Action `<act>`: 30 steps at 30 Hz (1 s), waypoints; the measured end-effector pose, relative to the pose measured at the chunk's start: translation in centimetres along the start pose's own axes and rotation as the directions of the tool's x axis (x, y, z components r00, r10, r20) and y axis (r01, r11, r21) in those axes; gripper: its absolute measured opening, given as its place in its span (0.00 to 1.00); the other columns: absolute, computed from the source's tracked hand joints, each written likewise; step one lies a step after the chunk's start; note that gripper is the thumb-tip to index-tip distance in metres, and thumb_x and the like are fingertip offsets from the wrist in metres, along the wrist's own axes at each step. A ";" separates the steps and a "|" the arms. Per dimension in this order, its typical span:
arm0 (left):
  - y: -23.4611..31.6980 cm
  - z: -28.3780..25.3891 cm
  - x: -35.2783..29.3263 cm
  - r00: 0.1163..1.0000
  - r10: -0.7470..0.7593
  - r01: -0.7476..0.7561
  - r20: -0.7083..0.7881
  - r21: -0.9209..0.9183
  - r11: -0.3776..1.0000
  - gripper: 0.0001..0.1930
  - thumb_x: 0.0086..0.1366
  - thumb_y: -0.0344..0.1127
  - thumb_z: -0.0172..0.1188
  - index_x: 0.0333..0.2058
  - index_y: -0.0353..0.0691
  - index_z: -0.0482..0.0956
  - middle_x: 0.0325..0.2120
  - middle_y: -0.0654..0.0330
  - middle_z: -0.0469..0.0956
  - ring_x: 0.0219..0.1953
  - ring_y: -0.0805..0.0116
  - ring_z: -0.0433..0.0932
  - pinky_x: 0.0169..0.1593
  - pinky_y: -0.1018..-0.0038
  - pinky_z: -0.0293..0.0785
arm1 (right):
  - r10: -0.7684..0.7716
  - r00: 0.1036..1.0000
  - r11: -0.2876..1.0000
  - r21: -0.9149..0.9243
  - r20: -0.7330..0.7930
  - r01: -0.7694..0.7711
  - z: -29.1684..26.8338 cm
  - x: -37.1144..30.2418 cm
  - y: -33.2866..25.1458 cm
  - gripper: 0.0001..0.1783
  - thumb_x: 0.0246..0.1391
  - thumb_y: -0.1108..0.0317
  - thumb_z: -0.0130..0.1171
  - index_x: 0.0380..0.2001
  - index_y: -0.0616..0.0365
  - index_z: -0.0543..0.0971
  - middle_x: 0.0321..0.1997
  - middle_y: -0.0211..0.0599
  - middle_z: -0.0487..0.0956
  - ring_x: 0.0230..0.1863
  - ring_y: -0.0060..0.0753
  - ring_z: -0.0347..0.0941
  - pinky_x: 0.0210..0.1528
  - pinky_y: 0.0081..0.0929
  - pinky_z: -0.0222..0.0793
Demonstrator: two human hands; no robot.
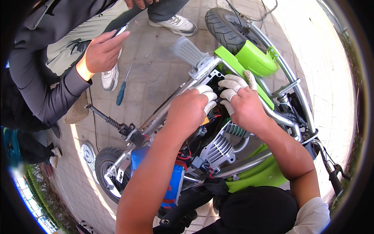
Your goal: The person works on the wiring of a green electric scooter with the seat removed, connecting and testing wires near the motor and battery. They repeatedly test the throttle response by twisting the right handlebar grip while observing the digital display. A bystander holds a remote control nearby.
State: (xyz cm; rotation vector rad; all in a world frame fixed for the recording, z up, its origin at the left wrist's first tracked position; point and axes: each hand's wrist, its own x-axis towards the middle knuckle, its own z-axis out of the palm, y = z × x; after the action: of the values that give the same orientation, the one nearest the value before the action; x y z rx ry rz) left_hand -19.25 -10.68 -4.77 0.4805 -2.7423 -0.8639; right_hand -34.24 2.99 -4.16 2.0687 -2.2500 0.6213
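Note:
White coverings wrap the fingers of both my hands, which meet inside the metal frame (156, 117) of a small motorbike lying on the ground. My left hand (191, 107) has its fingers bent over a black part (213, 80) with a pale bracket. Close beside it, my right hand (243, 101) curls its fingers inward at the same spot, its thumb hidden. What the fingertips pinch is too small and covered to make out. Below them are loose coloured wires (212, 117) and a finned silver motor housing (222, 148). A blue-wrapped pack (173, 181) sits nearer my left forearm.
A co-worker's hand (103, 50) at the upper left holds a small slim tool (121, 29). A blue-handled screwdriver (121, 93) lies on the paving. Green fender (257, 58), front wheel (224, 29) and rear wheel (107, 163) surround the frame, with a shock absorber (111, 121) sticking out leftward.

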 end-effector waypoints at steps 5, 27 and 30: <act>-0.5 0.2 -0.2 0.994 -0.053 0.044 0.091 0.094 0.995 0.10 0.58 0.33 0.63 0.40 0.44 0.84 0.38 0.60 0.82 0.40 0.54 0.79 0.43 0.63 0.75 | 0.029 1.000 1.000 0.002 -0.012 -0.029 -0.2 0.2 -0.3 0.12 0.45 0.70 0.64 0.37 0.54 0.80 0.57 0.33 0.75 0.64 0.40 0.66 0.70 0.63 0.40; -0.9 -0.9 -0.5 0.981 -0.148 0.154 0.129 -0.040 0.987 0.13 0.59 0.26 0.64 0.44 0.40 0.83 0.39 0.50 0.82 0.39 0.53 0.81 0.44 0.67 0.76 | -0.017 1.000 0.980 0.198 0.013 0.014 -0.9 0.1 1.2 0.10 0.39 0.74 0.63 0.30 0.58 0.80 0.53 0.37 0.74 0.62 0.46 0.65 0.72 0.55 0.43; -0.6 -0.8 -0.3 0.972 -0.216 0.232 0.097 -0.212 0.949 0.13 0.61 0.24 0.62 0.45 0.39 0.82 0.39 0.52 0.83 0.38 0.60 0.82 0.44 0.69 0.76 | 0.017 1.000 0.979 0.204 -0.008 -0.015 -1.0 0.3 0.9 0.11 0.42 0.76 0.64 0.32 0.55 0.77 0.52 0.37 0.73 0.60 0.46 0.67 0.69 0.51 0.49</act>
State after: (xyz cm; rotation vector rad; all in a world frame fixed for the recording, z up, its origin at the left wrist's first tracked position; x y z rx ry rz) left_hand -18.57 -11.46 -4.56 0.7393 -2.6444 -1.2496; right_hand -35.38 3.06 -3.45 2.1302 -2.2875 0.8965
